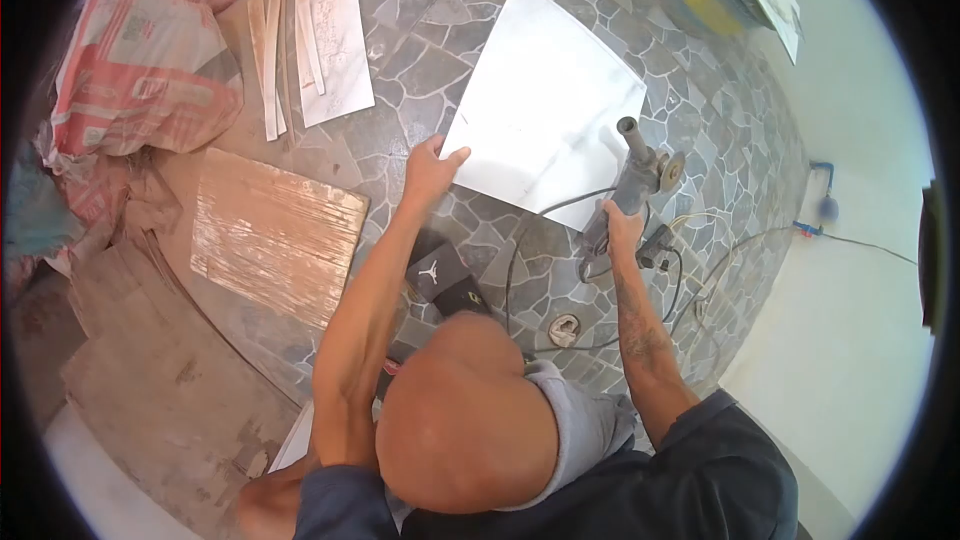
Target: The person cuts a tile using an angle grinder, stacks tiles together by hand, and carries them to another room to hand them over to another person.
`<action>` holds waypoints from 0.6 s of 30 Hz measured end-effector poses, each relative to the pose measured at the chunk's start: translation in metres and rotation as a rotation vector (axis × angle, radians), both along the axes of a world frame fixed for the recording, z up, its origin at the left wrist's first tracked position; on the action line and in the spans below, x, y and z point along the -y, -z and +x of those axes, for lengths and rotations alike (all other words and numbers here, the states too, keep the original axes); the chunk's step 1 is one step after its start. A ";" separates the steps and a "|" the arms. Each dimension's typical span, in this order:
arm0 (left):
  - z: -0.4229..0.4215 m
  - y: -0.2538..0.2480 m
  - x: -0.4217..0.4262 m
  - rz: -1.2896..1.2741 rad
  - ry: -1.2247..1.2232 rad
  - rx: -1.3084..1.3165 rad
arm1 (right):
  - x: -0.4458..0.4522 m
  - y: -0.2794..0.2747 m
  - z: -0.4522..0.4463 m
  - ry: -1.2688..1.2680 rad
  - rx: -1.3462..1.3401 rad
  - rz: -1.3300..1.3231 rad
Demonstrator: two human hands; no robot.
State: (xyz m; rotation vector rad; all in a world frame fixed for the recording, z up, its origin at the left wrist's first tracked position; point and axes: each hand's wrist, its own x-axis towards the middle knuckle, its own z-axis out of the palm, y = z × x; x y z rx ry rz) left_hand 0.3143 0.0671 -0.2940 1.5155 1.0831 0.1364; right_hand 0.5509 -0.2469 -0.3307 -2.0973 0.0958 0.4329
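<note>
We note the white tile (548, 90) ahead of the person's knee, over the stone-patterned floor (425, 65), its near-left corner pinched by the left hand (432, 172), thumb on the upper face; we cannot tell how far the other fingers reach beneath. We record the right hand (625, 226) wrapped around the body of the angle grinder (634, 183), beside the tile's right edge, with the disc (672, 172) facing away from the tile.
</note>
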 end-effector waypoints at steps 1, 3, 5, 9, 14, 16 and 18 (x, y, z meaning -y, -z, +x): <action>0.005 -0.014 0.008 0.021 -0.046 0.071 | 0.005 0.002 0.000 -0.003 0.030 -0.017; 0.020 -0.046 0.010 0.092 -0.077 0.184 | 0.010 0.005 0.004 -0.014 0.091 -0.039; 0.032 -0.078 0.006 0.181 -0.046 0.251 | 0.015 -0.014 -0.003 -0.038 0.110 0.029; 0.067 -0.143 -0.005 0.474 0.009 0.273 | 0.051 -0.044 0.005 -0.069 0.171 -0.012; 0.094 -0.223 -0.024 0.798 0.119 0.247 | 0.097 -0.099 0.007 -0.114 0.136 -0.099; 0.098 -0.265 -0.028 0.884 0.198 0.194 | 0.118 -0.110 0.001 -0.124 0.161 -0.096; 0.097 -0.307 -0.032 0.960 0.260 0.116 | 0.129 -0.114 -0.001 -0.141 0.208 -0.094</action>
